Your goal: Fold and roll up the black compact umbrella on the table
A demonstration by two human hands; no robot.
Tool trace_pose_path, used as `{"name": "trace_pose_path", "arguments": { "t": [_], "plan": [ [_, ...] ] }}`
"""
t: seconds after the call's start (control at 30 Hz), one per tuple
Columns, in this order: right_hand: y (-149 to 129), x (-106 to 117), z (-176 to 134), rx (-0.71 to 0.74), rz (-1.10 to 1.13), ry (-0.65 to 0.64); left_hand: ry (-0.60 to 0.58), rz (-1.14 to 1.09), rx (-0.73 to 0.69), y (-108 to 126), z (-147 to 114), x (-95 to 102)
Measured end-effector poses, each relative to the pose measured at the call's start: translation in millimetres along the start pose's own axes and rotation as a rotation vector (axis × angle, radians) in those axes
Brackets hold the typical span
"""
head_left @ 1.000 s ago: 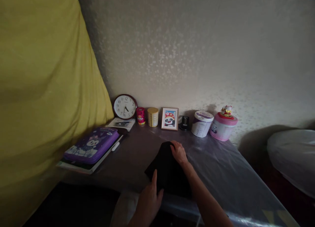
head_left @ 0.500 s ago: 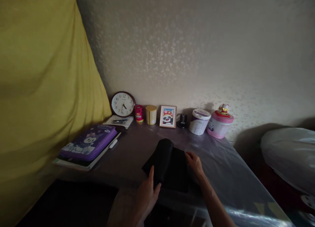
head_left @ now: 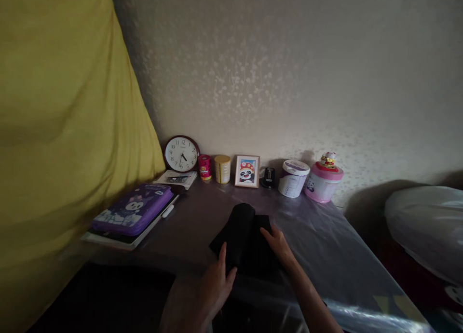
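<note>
A black cloth-like piece [head_left: 237, 234] lies near the front of the table, with a thick rounded fold or roll across its middle and flat parts to either side. Its exact kind is too dark to make out. My left hand [head_left: 217, 280] grips the near end of the roll, index finger along its left side and thumb at the lower right. On the right flap rests my right hand [head_left: 278, 244], its thumb on top and the other fingers curled at the outer edge. The flap's near edge is lost in shadow.
Along the wall stand a clock [head_left: 182, 153], a pink canister [head_left: 204, 167], a yellow-lidded tub [head_left: 222, 169], a framed panda picture [head_left: 247, 171], a small black device [head_left: 268, 178], a white tub [head_left: 293, 179] and a pink-lidded jar [head_left: 323, 184]. A purple case [head_left: 133, 210] lies on books at left.
My right hand has moved a little left and inward over the right flap, and that flap's outer edge has come in with it. My left hand stays on the roll.
</note>
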State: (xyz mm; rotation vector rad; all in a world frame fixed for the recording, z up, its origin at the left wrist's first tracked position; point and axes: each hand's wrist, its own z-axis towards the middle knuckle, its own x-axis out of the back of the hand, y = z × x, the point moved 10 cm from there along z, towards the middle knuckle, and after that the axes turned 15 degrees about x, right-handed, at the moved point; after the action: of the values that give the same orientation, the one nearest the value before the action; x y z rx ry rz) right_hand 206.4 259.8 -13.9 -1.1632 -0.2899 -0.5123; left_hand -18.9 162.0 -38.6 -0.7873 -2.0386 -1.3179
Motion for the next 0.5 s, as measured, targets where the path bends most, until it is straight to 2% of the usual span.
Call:
{"name": "trace_pose_path", "arguments": {
  "t": [0.23,0.5],
  "plan": [
    [-22,-13,5,0.061,0.049,-0.038,0.008,-0.003,0.001,1,-2,1.6],
    [-44,-38,22,0.028,0.193,-0.057,0.004,0.013,-0.027,0,1,-1.1]
  ]
}}
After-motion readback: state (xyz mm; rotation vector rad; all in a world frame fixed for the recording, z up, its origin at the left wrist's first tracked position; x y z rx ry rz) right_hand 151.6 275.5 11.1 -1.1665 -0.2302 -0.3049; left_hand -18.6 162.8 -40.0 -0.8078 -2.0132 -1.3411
